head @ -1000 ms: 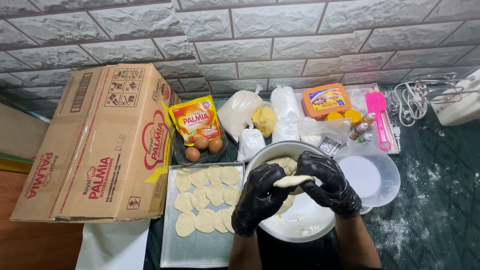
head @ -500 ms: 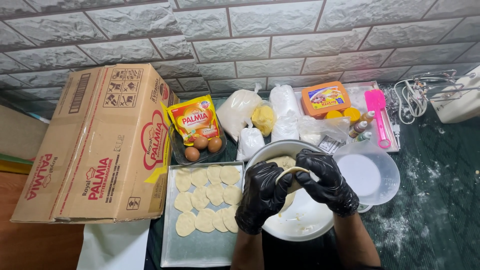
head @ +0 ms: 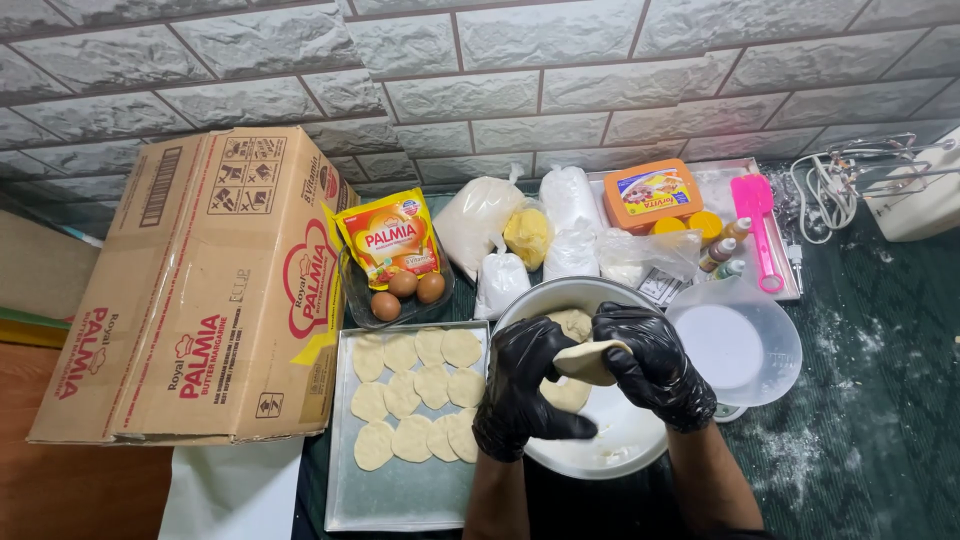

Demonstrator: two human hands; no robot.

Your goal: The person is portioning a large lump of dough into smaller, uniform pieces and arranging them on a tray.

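A large cardboard box fills the left of the frame. Upper centre, a yellow pouch stands behind three brown eggs. At upper right lie an orange tub, a pink spatula and a white hand mixer.

Both gloves are glossy black, and the dough piece between them is pale cream. The bowl is white, the baking tray dull silver with pale yellow dough rounds. The cardboard box is brown with red print. The spatula is bright pink, the eggs brown, the table dark green dusted white, the brick wall grey
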